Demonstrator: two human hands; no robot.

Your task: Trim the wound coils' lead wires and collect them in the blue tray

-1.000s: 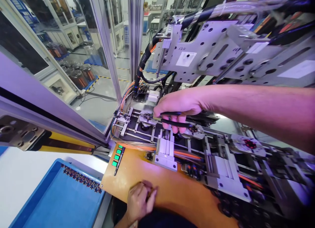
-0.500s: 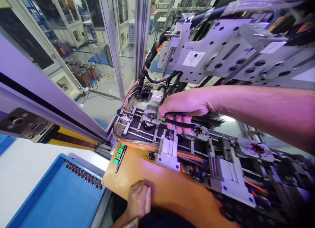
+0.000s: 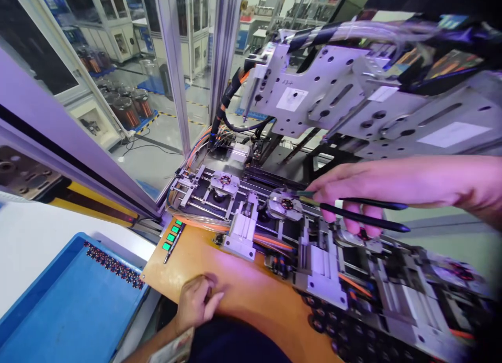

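The right hand (image 3: 353, 188) grips a tool (image 3: 364, 218) with two slim black handles.

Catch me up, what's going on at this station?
A person's right hand is holding a black-handled tool, its tip close to the second fixture from the left; contact is hard to tell. The left hand, loosely curled, is at the orange tabletop. Off to the left, a blue tray holds small parts along its far edge.

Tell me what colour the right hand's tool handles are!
The tool handles are black; the head view shows it best.
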